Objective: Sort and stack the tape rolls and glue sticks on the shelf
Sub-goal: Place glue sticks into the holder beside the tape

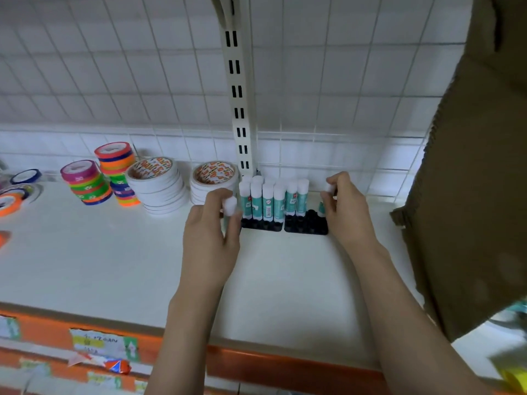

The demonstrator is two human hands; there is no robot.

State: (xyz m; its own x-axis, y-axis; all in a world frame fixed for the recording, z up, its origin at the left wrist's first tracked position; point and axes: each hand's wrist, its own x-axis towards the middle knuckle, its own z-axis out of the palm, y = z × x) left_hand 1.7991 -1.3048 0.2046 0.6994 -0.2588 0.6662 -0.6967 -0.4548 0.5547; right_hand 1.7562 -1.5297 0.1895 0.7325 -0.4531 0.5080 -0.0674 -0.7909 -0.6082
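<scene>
Teal, white-capped glue sticks (268, 199) upright in black trays (306, 223), one pinched in each hand's fingers (332, 185).

Glue sticks (268, 199) stand upright in two black trays (306, 225) at the foot of the slotted post (238, 89), against the back of the white shelf (114, 266). The left hand (212, 232) pinches a white-capped stick (229, 206) just left of the trays; the right hand (346, 208) grips another stick (328, 195) just right of them. Further left of the post sit two white tape stacks (159, 185) and two coloured stacks (88, 182) (loose rolls beyond). A brown carton (470, 166) hangs at right.
</scene>
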